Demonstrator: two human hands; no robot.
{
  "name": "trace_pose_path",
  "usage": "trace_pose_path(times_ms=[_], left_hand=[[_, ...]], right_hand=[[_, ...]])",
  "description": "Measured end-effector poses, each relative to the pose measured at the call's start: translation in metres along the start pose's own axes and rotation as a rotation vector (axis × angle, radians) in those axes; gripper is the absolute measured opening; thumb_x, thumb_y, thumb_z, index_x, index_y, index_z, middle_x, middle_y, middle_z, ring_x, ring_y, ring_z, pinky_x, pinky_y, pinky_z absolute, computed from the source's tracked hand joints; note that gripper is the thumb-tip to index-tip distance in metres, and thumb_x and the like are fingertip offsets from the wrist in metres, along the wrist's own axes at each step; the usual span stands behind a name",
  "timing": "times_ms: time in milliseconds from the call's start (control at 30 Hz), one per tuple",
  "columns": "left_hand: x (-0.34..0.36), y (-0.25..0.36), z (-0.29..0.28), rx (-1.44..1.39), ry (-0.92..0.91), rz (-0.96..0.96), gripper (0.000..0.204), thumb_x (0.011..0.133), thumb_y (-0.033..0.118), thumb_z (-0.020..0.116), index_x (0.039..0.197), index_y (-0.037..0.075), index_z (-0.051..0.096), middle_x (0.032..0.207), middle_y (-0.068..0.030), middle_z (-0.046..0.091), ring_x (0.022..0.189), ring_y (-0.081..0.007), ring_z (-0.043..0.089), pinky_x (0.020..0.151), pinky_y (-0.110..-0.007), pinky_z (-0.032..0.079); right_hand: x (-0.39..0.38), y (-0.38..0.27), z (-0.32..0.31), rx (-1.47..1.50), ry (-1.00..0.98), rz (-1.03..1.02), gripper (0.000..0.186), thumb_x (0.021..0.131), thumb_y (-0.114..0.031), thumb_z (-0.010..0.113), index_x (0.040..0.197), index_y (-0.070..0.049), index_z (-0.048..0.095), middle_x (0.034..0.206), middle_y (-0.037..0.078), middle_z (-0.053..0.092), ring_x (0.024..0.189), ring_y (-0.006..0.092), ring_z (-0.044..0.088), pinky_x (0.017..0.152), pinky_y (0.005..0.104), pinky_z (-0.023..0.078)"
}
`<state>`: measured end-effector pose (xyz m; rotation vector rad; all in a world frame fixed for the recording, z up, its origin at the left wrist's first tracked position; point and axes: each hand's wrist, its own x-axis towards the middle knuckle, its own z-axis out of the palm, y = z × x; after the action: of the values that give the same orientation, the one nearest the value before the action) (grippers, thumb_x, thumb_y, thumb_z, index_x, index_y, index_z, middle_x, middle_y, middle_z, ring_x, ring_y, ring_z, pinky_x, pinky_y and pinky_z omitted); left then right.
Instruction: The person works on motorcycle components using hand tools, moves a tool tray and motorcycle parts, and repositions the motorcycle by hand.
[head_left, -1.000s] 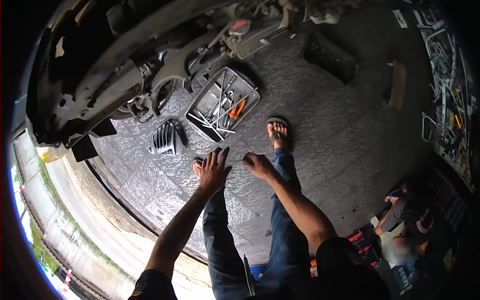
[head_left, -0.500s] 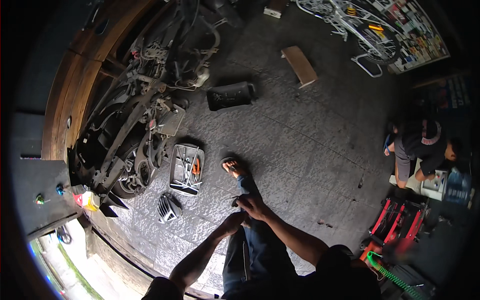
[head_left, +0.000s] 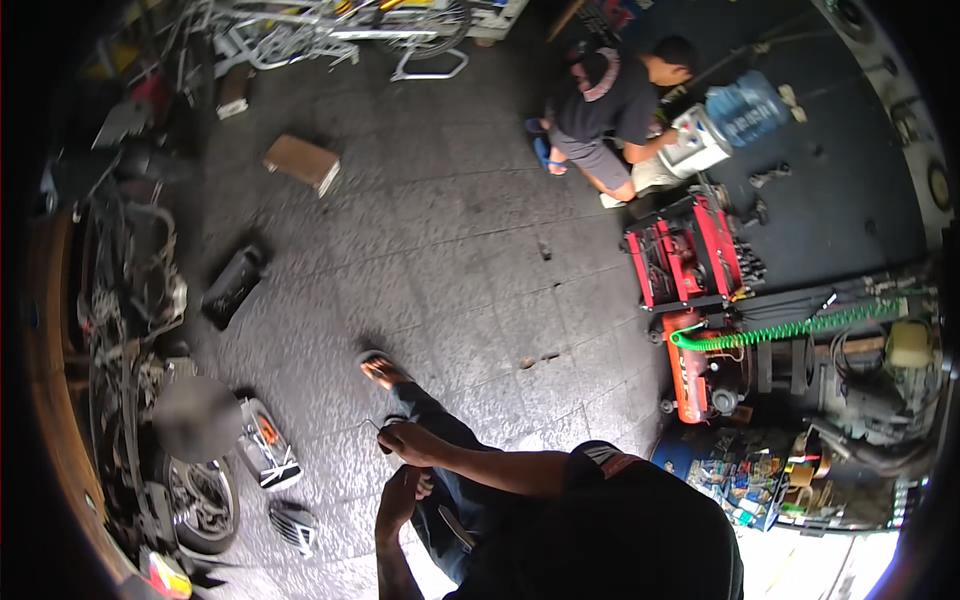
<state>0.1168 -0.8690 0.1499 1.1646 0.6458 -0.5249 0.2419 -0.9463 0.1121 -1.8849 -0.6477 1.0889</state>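
R hand [head_left: 408,442] has fingers curled together, poss. pinching a small dark thing [head_left: 384,448] at the tips, too small to ID; L hand [head_left: 400,494] just below, fingers bent, can't tell if gripping; tool tray [head_left: 283,482] left of fingers, prob. there for easy reach nr bike wheel [head_left: 203,505]; vented cover [head_left: 292,527] lower left, poss. trip risk; own R leg [head_left: 445,418] beside R fingers; red tool cart [head_left: 688,252] well off right.
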Motion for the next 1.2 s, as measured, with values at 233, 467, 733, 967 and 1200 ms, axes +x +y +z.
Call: trace_pose_path(times_ms=[233, 467, 733, 967, 1200], left_hand=[[0.021, 0.055, 0.041, 0.534, -0.048, 0.388, 0.022, 0.094, 0.022, 0.042, 0.09, 0.003, 0.052, 0.066, -0.0058, 0.054, 0.058, -0.0134, 0.052, 0.055, -0.027, 0.043], [0.139, 0.098, 0.162, 0.151, -0.194, -0.022, 0.034, 0.095, 0.028, 0.042, 0.066, 0.011, 0.045, 0.057, 0.0032, 0.043, 0.049, -0.0056, 0.04, 0.046, -0.022, 0.033], [0.319, 0.119, 0.413, 0.18, -0.132, -0.08, 0.04, 0.094, 0.035, 0.042, 0.062, 0.011, 0.04, 0.054, 0.0002, 0.04, 0.046, -0.0112, 0.041, 0.044, -0.028, 0.035], [0.407, 0.095, 0.503, 0.509, -0.025, -0.227, 0.037, 0.092, 0.042, 0.042, 0.094, 0.007, 0.053, 0.078, -0.0069, 0.063, 0.061, -0.0165, 0.059, 0.052, -0.028, 0.046], [0.351, 0.032, 0.402, 0.536, 0.22, -0.624, 0.038, 0.089, 0.042, 0.042, 0.097, 0.007, 0.053, 0.08, -0.0117, 0.062, 0.061, -0.0234, 0.061, 0.052, -0.032, 0.048]], right_hand=[[-0.1, 0.008, -0.095, -0.464, -0.266, -0.336, 0.023, 0.09, -0.021, 0.043, 0.084, -0.002, 0.055, 0.079, 0.016, 0.057, 0.078, 0.0324, 0.057, 0.075, 0.0431, 0.042], [-0.166, 0.084, -0.237, -0.168, 0.033, -0.053, 0.026, 0.094, -0.029, 0.041, 0.093, -0.006, 0.053, 0.081, 0.015, 0.056, 0.078, 0.0343, 0.056, 0.068, 0.041, 0.044], [-0.253, 0.252, -0.477, -0.046, 0.241, 0.051, 0.023, 0.091, -0.027, 0.044, 0.091, -0.006, 0.054, 0.082, 0.014, 0.057, 0.082, 0.0318, 0.058, 0.072, 0.0419, 0.044], [-0.391, 0.464, -0.759, -0.284, 1.209, 0.425, 0.018, 0.087, -0.015, 0.045, 0.1, -0.01, 0.056, 0.087, 0.018, 0.061, 0.082, 0.0376, 0.058, 0.067, 0.0461, 0.044], [-0.461, 0.587, -1.001, -0.631, 1.423, 0.88, 0.013, 0.089, -0.021, 0.04, 0.092, -0.015, 0.051, 0.077, 0.016, 0.062, 0.07, 0.0415, 0.059, 0.055, 0.0528, 0.044]])
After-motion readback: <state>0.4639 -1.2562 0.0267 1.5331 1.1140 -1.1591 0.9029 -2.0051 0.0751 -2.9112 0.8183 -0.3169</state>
